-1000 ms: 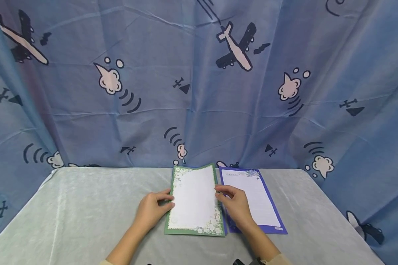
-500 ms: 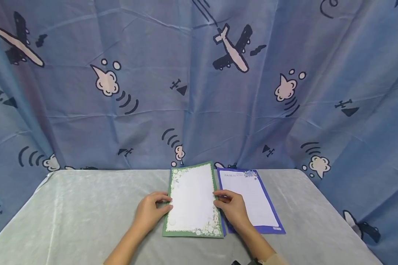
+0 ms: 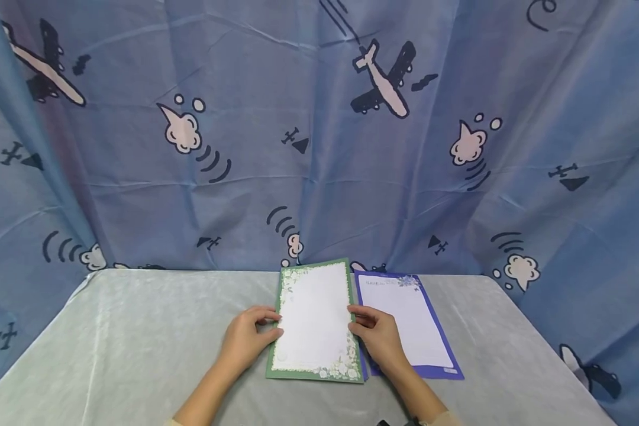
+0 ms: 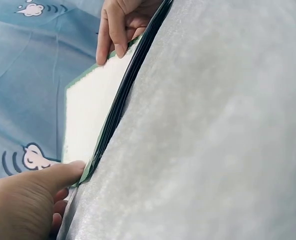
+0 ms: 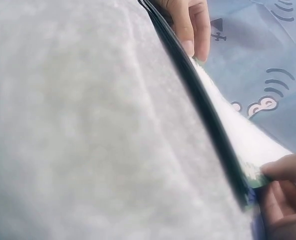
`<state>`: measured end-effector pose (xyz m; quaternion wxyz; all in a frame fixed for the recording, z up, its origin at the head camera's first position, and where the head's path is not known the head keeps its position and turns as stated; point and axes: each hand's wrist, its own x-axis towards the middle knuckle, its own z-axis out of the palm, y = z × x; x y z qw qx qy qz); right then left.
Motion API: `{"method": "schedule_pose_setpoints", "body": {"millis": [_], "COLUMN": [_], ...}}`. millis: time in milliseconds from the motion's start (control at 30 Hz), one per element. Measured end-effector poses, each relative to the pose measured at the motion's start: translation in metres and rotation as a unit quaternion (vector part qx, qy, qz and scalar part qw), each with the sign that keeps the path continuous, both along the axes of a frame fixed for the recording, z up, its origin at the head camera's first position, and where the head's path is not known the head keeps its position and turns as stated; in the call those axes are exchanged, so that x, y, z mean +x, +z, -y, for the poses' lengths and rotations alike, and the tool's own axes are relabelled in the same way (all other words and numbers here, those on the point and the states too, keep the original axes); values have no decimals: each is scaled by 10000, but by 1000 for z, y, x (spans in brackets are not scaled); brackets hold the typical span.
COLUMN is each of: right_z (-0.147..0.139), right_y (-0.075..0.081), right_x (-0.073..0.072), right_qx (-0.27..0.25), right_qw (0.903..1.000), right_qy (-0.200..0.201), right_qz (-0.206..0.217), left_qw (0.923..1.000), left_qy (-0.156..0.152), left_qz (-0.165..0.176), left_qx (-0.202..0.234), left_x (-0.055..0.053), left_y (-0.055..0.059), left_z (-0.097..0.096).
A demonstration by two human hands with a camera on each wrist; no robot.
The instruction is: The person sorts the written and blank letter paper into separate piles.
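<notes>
A stack of decorated paper sheets [image 3: 314,319] fills the middle of the head view, its top sheet white with a green floral border. The left hand [image 3: 249,337] pinches the stack's left side, thumb on top and fingers underneath or at the edge. Across from it, the right hand [image 3: 378,337] grips the right side, thumb and fingertips at the border. Several layers show along the near edge [image 4: 130,82] in the left wrist view. A purple-bordered sheet [image 3: 404,331] lies just right of the stack, partly covered by the right hand and wrist.
A pale cloth-covered table [image 3: 154,337] extends around the papers. Behind it hangs a blue curtain [image 3: 245,148] printed with airplanes and clouds, meeting the table's far edge. A purple edge [image 3: 364,362] shows under the stack's lower right side.
The stack's far edge, dipped in the middle a second ago, is now straighter and slightly raised. The right fingers sit slightly nearer along the edge. The head view has shifted slightly.
</notes>
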<state>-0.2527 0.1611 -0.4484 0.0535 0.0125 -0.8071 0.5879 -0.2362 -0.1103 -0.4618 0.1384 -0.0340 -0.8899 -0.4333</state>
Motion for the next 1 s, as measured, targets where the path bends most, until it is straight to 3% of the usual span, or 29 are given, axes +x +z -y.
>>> {"method": "schedule_pose_setpoints", "body": {"millis": [367, 733, 1000], "right_z": [-2, -8, -9], "right_y": [-3, 2, 3], "right_x": [-2, -8, -10], "right_qx": [-291, -789, -1009], "right_qw": [9995, 9957, 9929], "right_qy": [46, 86, 68], "right_qz": [143, 471, 632], "left_qw": [9997, 9997, 9995], "left_qy": [-6, -91, -3], "left_qz": [123, -141, -123], "left_qx": [205, 152, 291], "left_x": [2, 0, -1], "left_y": [-3, -3, -2], "left_z": [0, -1, 1]}}
